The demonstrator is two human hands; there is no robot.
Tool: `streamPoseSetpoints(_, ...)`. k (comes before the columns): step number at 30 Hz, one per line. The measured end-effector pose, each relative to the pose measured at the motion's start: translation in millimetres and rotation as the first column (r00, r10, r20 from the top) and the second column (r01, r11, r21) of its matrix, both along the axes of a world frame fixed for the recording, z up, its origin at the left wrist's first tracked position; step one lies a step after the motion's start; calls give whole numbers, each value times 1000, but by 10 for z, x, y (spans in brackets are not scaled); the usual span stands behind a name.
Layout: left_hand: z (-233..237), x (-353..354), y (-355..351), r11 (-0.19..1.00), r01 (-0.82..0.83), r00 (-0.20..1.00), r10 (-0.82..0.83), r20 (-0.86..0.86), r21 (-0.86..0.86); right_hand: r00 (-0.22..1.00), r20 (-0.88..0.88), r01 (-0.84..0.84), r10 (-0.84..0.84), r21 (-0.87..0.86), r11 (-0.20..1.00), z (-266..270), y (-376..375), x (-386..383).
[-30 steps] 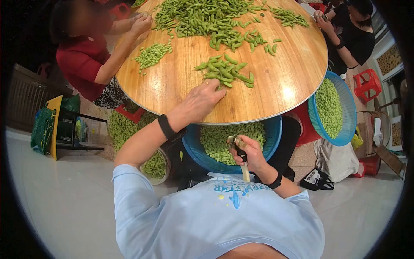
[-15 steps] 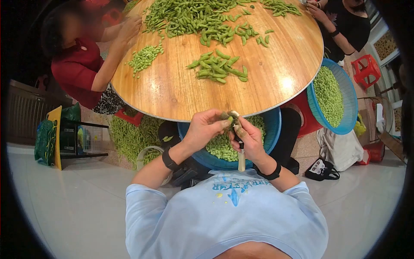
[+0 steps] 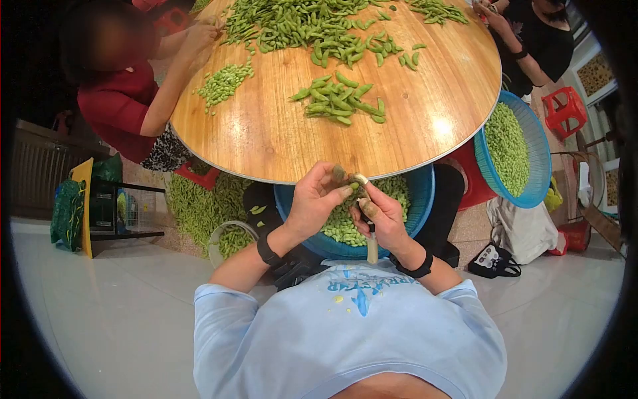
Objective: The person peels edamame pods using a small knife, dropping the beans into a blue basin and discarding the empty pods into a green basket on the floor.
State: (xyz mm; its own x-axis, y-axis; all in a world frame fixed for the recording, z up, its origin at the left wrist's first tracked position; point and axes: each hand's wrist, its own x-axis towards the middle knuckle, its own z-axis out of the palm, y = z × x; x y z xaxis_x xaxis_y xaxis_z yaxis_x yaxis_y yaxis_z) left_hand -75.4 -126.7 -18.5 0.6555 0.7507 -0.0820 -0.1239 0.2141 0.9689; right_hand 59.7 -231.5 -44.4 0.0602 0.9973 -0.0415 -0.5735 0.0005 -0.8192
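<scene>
Green pod at fingertips where my hands meet, above blue basket by edge of desk. My left hand pinches; my right hand curls round black-handled tool, pale end towards shirt. I see small pod pile on desk.

Counted: one round, light-brown wooden table. On it, one large heap of slender green bean pods, one small heap of the same in front, and one heap of pale-green shelled beans; individual pods and beans too numerous to tally. Blue plastic mesh baskets: two. Round white bucket: one. Black-handled knife with a pale blade: one. Red plastic stools: at least two. Other persons: two.
</scene>
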Motion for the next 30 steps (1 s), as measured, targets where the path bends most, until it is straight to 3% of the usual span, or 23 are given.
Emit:
streamPoseSetpoints(7, -19, -6, -46, 1000, -20, 999, 20, 34, 3, 998, -60, 15, -16, -18, 1000, -17, -6, -5)
streamPoseSetpoints(9, 14, 9, -14, 999, -21, 998, 23, 59, -32, 999, 8, 41, -41, 27, 999, -59, 2, 17)
streamPoseSetpoints(11, 37, 0, 52, 914, 98, 985, -34, 167, -394, 999, 45, 13, -15, 49, 999, -69, -15, 66)
streamPoseSetpoints(13, 15, -6, 113, 867, 166, 976, -76, 203, -471, 997, 81, -16, 11, 69, 997, -93, -21, 105)
streamPoseSetpoints(14, -4, -13, 120, 808, 234, 963, -116, 243, -541, 940, 334, 18, -67, 147, 989, -122, -17, 119)
streamPoseSetpoints(15, -21, -14, 104, 807, 233, 963, -114, 243, -542, 815, 558, 30, -158, 231, 972, -133, -16, 123)
streamPoseSetpoints(17, -43, 3, 62, 912, 132, 990, -105, 89, -389, 757, 613, 68, -227, 272, 960, -88, -9, 103)
streamPoseSetpoints(18, -49, 22, 35, 914, 129, 991, -101, 91, -386, 691, 660, 105, -297, 315, 943, -67, 4, 99)
streamPoseSetpoints(20, -64, 61, -32, 966, 89, 995, -74, 68, -243, 699, 652, 141, -295, 278, 950, -129, 12, 115)
streamPoseSetpoints(23, -37, 9, 33, 949, 116, 992, -98, 75, -294, 688, 674, 146, -268, 233, 961, -150, 50, 170)
streamPoseSetpoints(25, -6, -73, 77, 930, 137, 990, -126, 55, -342, 553, 753, 43, -357, 402, 915, -87, 109, 214)
streamPoseSetpoints(27, 87, -217, 111, 908, 160, 987, -159, 35, -387, 505, 756, 70, -416, 445, 893, -69, 134, 181)
streamPoseSetpoints(28, 197, -332, 104, 976, 215, 956, -216, -200, -24, 499, 779, 66, -379, 402, 913, -76, 119, 192)
streamPoseSetpoints(29, 307, -463, 108, 889, 327, 886, -171, -431, 321, 492, 801, 64, -342, 358, 931, -83, 98, 207)
streamPoseSetpoints(30, 388, -657, 136, 724, 495, 736, -56, -675, 480, 561, 796, 30, -227, 254, 967, -67, 60, 232)
